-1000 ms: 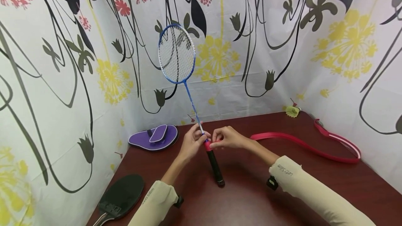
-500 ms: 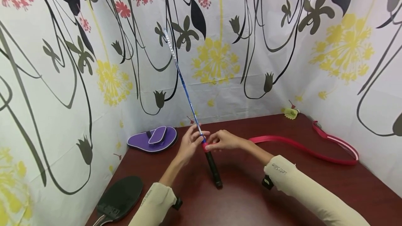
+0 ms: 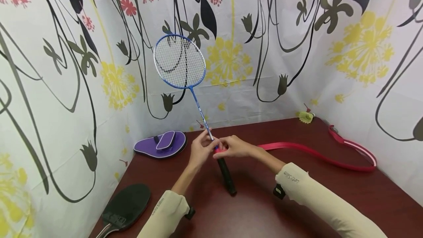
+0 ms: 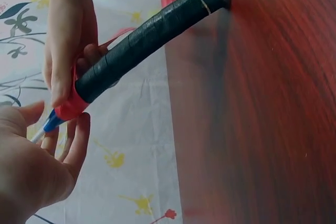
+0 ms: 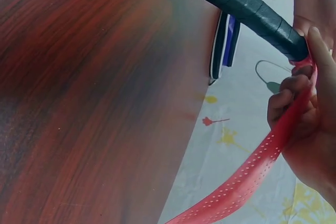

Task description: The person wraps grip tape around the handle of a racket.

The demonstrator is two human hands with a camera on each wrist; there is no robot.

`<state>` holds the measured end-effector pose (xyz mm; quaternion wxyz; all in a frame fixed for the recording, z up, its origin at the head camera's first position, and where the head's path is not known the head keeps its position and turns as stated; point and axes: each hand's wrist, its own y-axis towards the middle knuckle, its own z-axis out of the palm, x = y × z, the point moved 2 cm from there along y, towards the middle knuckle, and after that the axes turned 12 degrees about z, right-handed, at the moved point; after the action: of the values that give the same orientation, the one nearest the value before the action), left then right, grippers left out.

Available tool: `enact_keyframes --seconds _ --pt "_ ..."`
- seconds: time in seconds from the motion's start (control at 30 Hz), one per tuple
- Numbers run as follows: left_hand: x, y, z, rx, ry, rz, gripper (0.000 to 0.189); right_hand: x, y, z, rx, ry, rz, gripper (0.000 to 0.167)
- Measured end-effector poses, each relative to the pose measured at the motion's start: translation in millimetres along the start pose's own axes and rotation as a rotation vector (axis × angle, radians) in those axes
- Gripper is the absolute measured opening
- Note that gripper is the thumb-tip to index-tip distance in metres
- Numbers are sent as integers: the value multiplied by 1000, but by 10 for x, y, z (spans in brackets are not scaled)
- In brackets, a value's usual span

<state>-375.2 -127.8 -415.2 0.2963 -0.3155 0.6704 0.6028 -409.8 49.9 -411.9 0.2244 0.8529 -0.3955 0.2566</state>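
Observation:
A blue and white badminton racket leans up and to the left, its strung face towards me. Its black-wrapped handle points down, the butt end close to the table. Red perforated grip tape goes round the top of the handle. My left hand pinches the racket where the shaft meets the handle, just above the tape. Pressed close beside it, my right hand pinches the red tape between thumb and curled fingers. The tape's loose length trails from that hand to the right.
On the dark red table lie a purple paddle case at the back left and a black table tennis paddle at the front left. A yellow shuttlecock sits in the back right corner. Flower-printed cloth surrounds the table.
The racket has turned about its shaft: its face showed, then stood edge-on, and now shows broadly again. Both hands have stayed at the top of the handle.

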Motion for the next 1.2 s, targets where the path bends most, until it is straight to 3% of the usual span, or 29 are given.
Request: enact_keyframes --seconds 0.2,0.47,0.97,1.2 --pt "35 -11 55 -31 -59 -7 55 -63 -34 -19 -32 -15 19 34" --pt "73 -60 11 -60 -185 -63 57 -183 -171 -215 58 8 -92 6" --pt "61 -80 51 -48 -263 -46 64 -256 -133 -217 128 56 -61 25" --pt "69 -76 28 6 -297 -58 64 -218 -108 -147 207 96 -49 24"
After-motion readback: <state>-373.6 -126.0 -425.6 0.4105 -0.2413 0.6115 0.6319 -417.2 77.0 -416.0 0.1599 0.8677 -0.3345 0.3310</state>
